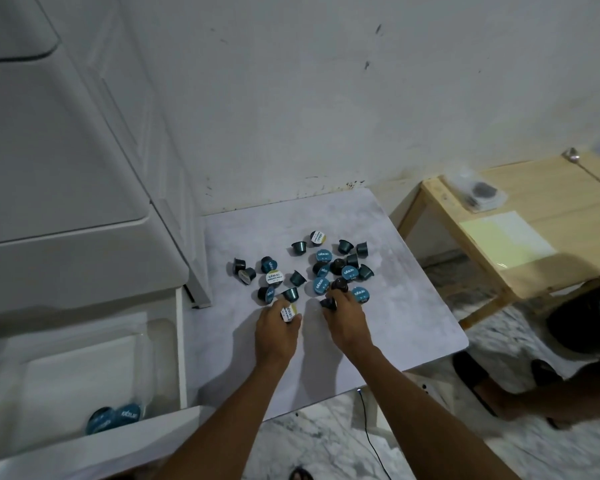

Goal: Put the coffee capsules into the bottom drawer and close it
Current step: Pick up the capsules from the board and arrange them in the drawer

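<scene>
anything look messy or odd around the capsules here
The coffee capsules lie scattered over the white tabletop, some on their sides, some lid up, in no order. Dark scuff marks streak the wall above it. Nothing looks spilled or broken.

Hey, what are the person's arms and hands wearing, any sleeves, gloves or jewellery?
The left forearm and right forearm are bare to the frame's edge: no sleeves show. Neither grip, left hand nor right hand, wears a glove, and no watch, band or ring is visible.

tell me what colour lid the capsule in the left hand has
White with a yellowish band, on the capsule in the left hand; head view.
</scene>
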